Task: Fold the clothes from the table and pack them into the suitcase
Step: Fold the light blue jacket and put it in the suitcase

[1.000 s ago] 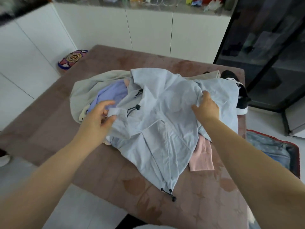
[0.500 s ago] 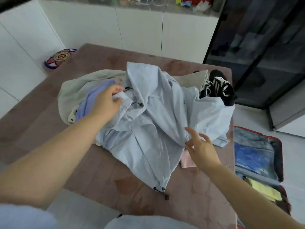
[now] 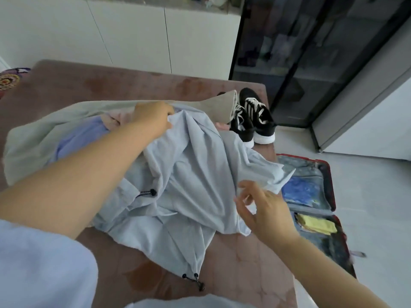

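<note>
A pale blue drawstring jacket (image 3: 191,174) lies crumpled on the brown table (image 3: 244,274). My left hand (image 3: 153,117) grips its far edge near the top of the pile. My right hand (image 3: 262,207) is at the jacket's right sleeve end, thumb and fingers closing round the cloth. Under the jacket lie a grey-green garment (image 3: 44,138), a lilac one (image 3: 82,136) and a bit of pink cloth (image 3: 113,120). The open red suitcase (image 3: 329,174) sits on the floor to the right of the table, with blue and yellow items inside.
A pair of black-and-white sneakers (image 3: 253,121) stands on the table's far right corner. White cabinets (image 3: 133,34) run along the back, and a dark glass cabinet (image 3: 311,63) stands at the right. A patterned round mat (image 3: 9,80) lies at the far left.
My left hand has carried the jacket's edge further away, up to the top of the pile. My right hand let go of the middle, dropped lower right and now reaches the sleeve end.
</note>
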Tool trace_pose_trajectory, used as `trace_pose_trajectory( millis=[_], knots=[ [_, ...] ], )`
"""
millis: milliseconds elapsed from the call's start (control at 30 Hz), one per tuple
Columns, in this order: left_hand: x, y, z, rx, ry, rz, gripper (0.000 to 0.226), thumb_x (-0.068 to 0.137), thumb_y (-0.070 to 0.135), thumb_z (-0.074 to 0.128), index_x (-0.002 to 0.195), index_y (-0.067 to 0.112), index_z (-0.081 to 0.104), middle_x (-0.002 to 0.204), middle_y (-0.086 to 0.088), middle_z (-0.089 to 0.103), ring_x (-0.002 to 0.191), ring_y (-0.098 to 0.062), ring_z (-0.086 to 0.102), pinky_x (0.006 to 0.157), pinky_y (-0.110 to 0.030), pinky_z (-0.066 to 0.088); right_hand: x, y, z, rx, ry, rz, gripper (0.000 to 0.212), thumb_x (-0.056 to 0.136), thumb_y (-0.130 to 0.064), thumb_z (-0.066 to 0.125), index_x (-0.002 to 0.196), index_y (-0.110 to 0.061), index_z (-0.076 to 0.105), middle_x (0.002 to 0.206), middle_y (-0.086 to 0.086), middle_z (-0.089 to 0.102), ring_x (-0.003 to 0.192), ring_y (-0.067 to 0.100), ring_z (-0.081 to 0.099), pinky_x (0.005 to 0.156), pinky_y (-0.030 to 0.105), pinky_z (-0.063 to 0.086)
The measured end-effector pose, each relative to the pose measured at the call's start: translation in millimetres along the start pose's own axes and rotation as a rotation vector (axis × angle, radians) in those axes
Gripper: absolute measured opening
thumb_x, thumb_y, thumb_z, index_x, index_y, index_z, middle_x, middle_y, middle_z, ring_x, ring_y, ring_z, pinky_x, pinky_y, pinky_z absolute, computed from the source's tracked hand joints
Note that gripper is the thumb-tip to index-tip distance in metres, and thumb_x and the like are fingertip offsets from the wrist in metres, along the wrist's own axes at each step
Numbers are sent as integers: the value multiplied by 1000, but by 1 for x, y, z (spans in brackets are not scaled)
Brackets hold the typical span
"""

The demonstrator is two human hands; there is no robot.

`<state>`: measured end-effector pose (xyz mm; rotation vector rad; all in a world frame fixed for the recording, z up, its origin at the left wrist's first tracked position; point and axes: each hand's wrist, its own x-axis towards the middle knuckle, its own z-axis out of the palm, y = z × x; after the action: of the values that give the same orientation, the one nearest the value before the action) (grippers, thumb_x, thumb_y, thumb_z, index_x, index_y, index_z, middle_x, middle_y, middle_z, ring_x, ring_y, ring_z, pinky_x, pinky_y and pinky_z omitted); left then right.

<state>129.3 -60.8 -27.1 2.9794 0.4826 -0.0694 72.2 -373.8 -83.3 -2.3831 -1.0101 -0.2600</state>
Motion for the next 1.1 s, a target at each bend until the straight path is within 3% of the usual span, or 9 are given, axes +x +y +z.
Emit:
trace_pose_trajectory(
  millis=[100, 233, 367, 533, 700, 833, 967, 1033, 1100],
  knots=[
    [-28, -13, -3, -232, -104, 120, 36, 87, 20, 62, 122, 21, 56, 108, 2, 61, 95, -19, 55, 75, -26, 31, 58, 0, -15, -5, 71, 2, 22, 84, -25, 52, 98, -10, 62, 93, 3, 64, 81, 19, 59, 67, 24, 42],
    [-91, -56, 4, -510, -226, 179, 67, 79, 24, 72, 125, 55, 34, 76, 9, 53, 65, -5, 50, 63, -20, 38, 104, 23, -3, -51, -307, 380, 60, 82, -21, 66, 134, -10, 38, 128, 14, 51, 114, 36, 49, 94, 41, 40],
    [-144, -112, 10, -572, -131, 91, 84, 75, 13, 76, 121, 65, 28, 76, 11, 57, 65, -9, 54, 58, -12, 40, 86, 30, 8, 131, -354, 485, 55, 83, -12, 63, 133, -22, 42, 83, 3, 63, 79, 25, 60, 73, 35, 48],
    [-177, -156, 5, -379, -279, -2, 106, 73, 3, 70, 116, 80, 12, 67, 3, 55, 63, -15, 56, 66, -30, 47, 25, 39, 11, 34, -360, 499, 60, 85, -13, 61, 137, -28, 35, 86, -1, 62, 74, 22, 56, 62, 29, 39],
    [-168, -161, 0, -156, -551, -91, 109, 69, 12, 77, 142, 47, 5, 74, 4, 58, 68, -13, 58, 62, -22, 47, -29, 46, -1, 26, -418, 484, 74, 85, -15, 63, 145, -28, 24, 82, -9, 56, 75, 17, 55, 69, 26, 40],
    [-153, -131, -15, -24, -591, -62, 132, 57, 34, 88, 143, 38, -11, 127, -1, 45, 113, -21, 48, 88, -24, 45, -49, 39, -13, -56, -550, 413, 88, 80, -31, 70, 147, -27, 14, 102, -10, 52, 97, 15, 51, 89, 24, 38],
    [-136, -91, -18, -22, -185, 107, 123, 57, 45, 84, 148, 33, 2, 153, -4, 18, 139, -23, 18, 111, -34, 21, -26, 17, -17, 2, -380, 341, 95, 71, -42, 77, 146, -25, 20, 145, -2, 30, 133, 21, 29, 110, 34, 22],
    [-130, -73, -15, -121, -264, 161, 108, 59, 38, 85, 144, 39, 19, 146, 8, 33, 132, -16, 32, 106, -23, 27, -6, 3, -12, 16, -390, 307, 99, 70, -45, 76, 147, -25, 17, 151, -2, 23, 138, 21, 22, 113, 36, 16],
    [-125, -68, -9, -177, -447, 223, 70, 62, 26, 83, 116, 45, 44, 118, 22, 54, 106, -6, 52, 85, -8, 37, 10, -5, -3, -9, -557, 305, 103, 71, -45, 75, 148, -26, 10, 147, -1, 32, 137, 23, 26, 114, 37, 14]
  ],
)
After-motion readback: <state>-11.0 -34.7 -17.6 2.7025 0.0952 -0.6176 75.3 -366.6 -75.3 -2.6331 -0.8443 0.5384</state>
